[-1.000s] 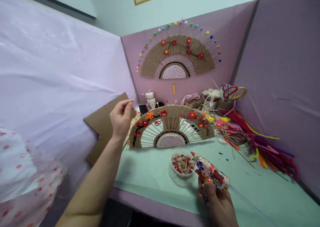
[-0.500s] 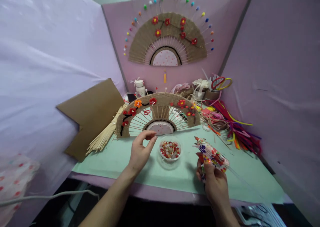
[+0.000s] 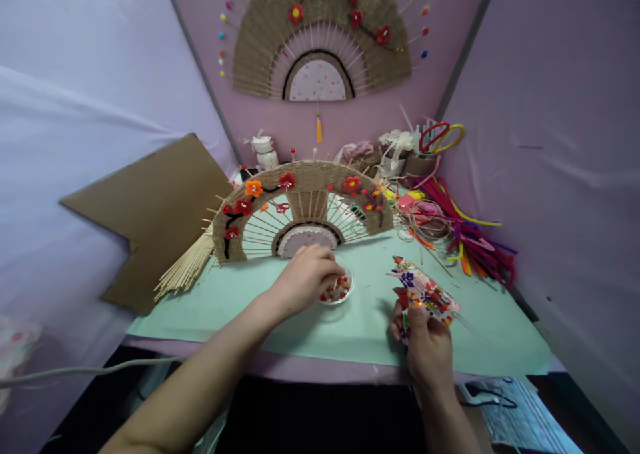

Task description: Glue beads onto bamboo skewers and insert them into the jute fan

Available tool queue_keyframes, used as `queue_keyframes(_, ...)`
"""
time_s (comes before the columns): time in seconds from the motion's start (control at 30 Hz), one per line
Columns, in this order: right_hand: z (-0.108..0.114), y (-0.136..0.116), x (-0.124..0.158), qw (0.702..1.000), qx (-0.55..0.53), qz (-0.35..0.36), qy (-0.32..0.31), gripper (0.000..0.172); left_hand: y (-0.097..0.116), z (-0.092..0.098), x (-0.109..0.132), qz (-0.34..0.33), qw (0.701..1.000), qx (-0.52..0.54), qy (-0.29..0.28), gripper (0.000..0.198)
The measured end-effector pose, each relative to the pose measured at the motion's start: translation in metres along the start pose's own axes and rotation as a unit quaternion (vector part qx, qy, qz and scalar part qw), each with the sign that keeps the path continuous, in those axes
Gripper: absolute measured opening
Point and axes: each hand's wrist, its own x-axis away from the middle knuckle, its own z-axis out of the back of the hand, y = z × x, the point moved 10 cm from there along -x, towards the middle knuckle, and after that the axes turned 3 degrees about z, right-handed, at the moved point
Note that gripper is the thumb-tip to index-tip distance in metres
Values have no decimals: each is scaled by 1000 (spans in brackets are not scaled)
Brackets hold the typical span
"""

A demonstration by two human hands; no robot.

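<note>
My left hand reaches over the small clear bowl of red, white and amber beads. Its fingers are closed and point down into the bowl; whatever lies between the fingertips is hidden. A flower-patterned glue gun is gripped in my right hand, nozzle towards the upper left, with a small orange light showing near the thumb. Behind the bowl stands a woven twine fan with bamboo ribs, red and orange flowers and dark branches.
Bamboo sticks and cut cardboard lie at the left. Coloured pipe cleaners spread on the right, below scissors in a holder. A white bottle stands behind. Another fan hangs on the back wall.
My left hand has moved right, from beside the bead bowl to over it, fingers now lowered into it. My right hand keeps the glue gun in place. The view has tilted down.
</note>
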Motion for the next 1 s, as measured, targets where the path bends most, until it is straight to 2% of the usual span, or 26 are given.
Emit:
queue_keyframes(0.13, 0, -2, 1, 1000, -5, 2, 8, 51, 9, -33, -17, -25, 989, -109, -101, 21)
queue_keyframes(0.23, -1, -1, 1, 1000, -11, -8, -1, 50, 4, -47, -23, -19, 975, -167, -147, 22)
queue_keyframes(0.43, -2, -2, 0, 1000, -14, -2, -11, 52, -2, -49, -27, -22, 972, -186, -145, 19)
queue_keyframes(0.6, -2, -2, 0, 1000, 9, -6, -19, 53, 0, -59, -29, -24, 964, -200, -174, 19)
queue_keyframes(0.67, -1, -2, 0, 1000, 13, -5, -15, 54, 2, -57, -30, -22, 966, -188, -177, 19)
queue_keyframes(0.77, 0, 0, -1, 1000, 11, -7, -14, 54, 4, -38, -26, -18, 982, -114, -147, 14)
queue_keyframes(0.87, 0, 2, -1, 1000, 9, -9, -17, 53, -5, -4, -14, 25, 996, 63, -59, 8)
queue_keyframes(0.93, -1, 2, -1, 1000, 9, -12, -17, 53, -22, 11, 1, 91, 967, 239, -3, 5)
queue_keyframes(1.0, -1, 3, 0, 1000, 9, -13, -16, 54, -38, 9, 18, 153, 900, 406, 31, 10)
